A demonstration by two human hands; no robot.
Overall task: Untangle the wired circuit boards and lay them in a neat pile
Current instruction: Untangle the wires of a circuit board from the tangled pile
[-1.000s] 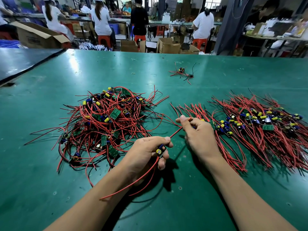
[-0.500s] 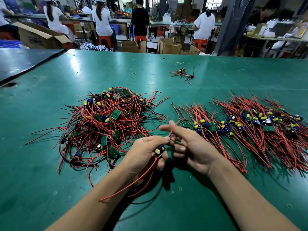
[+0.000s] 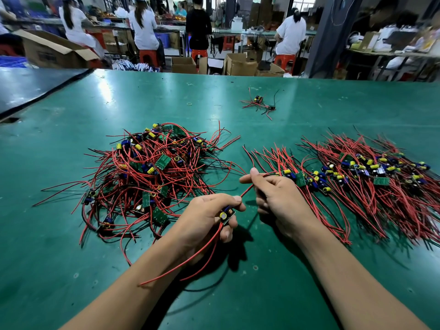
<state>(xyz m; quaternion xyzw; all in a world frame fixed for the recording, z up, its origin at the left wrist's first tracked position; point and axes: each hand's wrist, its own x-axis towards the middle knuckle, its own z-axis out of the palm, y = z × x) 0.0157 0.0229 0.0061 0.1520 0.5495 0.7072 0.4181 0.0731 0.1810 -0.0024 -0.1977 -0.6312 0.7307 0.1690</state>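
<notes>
Heap (image 3: 152, 172) of tangled boards and red wires is recorded on the green worktop (image 3: 71, 258), at 10 o'clock from the hands. Left hand (image 3: 204, 217): fingers curled round one board (image 3: 226, 214), thumb laid over its top; red leads trail toward 7 o'clock under the wrist. One wire (image 3: 246, 190) runs straight toward 1 o'clock into the right hand (image 3: 278, 194), where it is pinched between thumb and forefinger. Pile (image 3: 357, 177) is laid at 3 o'clock, wires roughly parallel, just beside the right hand. Small bundle (image 3: 258, 103) noted at 12 o'clock, well apart.
</notes>
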